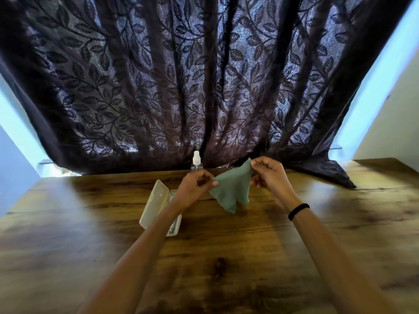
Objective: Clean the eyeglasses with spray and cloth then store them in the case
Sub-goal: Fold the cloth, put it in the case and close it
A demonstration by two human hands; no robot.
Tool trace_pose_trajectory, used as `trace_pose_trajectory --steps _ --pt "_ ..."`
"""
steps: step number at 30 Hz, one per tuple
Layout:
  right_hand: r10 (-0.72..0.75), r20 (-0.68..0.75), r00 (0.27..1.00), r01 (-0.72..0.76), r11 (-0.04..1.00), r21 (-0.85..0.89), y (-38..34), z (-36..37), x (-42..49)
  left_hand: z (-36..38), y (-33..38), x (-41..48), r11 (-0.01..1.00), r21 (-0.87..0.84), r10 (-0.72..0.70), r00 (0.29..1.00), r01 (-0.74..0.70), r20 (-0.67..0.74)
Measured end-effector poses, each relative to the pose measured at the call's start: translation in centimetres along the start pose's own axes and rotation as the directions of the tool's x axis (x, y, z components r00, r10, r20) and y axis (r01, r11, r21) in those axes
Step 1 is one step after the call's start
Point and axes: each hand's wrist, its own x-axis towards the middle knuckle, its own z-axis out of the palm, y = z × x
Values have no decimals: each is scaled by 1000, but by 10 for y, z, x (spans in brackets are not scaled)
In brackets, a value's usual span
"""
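Both hands hold a green cleaning cloth (231, 189) up above the wooden table (226, 257). My left hand (195, 184) pinches its left corner and my right hand (268, 173) pinches its upper right corner, so the cloth hangs spread between them. A white glasses case (154, 205) lies open on the table under my left forearm. Dark parts of the eyeglasses (173, 228) show inside its tray, mostly hidden by the arm. A small clear spray bottle (196, 161) with a white top stands upright behind my left hand.
A dark leaf-patterned curtain (204, 75) hangs along the table's far edge, its hem draped onto the back right of the table. A black band sits on my right wrist (298, 211).
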Motion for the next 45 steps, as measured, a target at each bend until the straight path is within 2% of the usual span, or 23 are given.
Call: trace_pose_trajectory --steps 5,9,11,13,15,17,20,22,28,32,38,42,45 --pt "65 -32 997 -65 998 13 5 1 8 -6 3 11 998 61 -12 998 16 -65" --pt "1 -5 1000 0 990 140 1 -2 11 -15 20 22 996 90 38 988 -25 -150" --pt "-15 21 1000 10 980 198 -1 -5 8 -21 27 20 994 83 78 988 -67 -136" --pt "19 55 998 -30 981 193 4 -10 0 -23 27 12 989 108 112 992 -106 -53" --pt "99 97 990 -111 985 130 15 -17 -12 -19 21 -2 976 181 110 990 -124 88" --pt "219 158 963 -220 975 -13 28 -23 -26 -10 12 -19 956 269 52 967 -121 250" --pt "391 228 892 -319 900 -297 46 -31 -44 7 -1 -44 931 342 -41 896 -125 441" --pt "431 232 872 -333 870 -364 52 -34 -53 17 -6 -56 924 356 -71 856 -137 512" --pt "469 247 848 -361 852 -379 54 -43 -68 29 -6 -68 935 329 -100 795 -130 598" --pt "455 246 856 -335 850 -407 54 -41 -64 25 -4 -61 940 331 -117 833 -83 541" --pt "295 96 951 -241 898 -368 64 -25 -39 15 -6 -36 884 467 -141 949 -7 281" --pt "203 -10 979 -189 891 -412 74 -12 -19 17 -8 -20 840 541 -156 968 25 198" --pt "124 -70 990 -142 843 -519 84 -10 -8 20 -13 -14 821 569 -180 970 56 164"
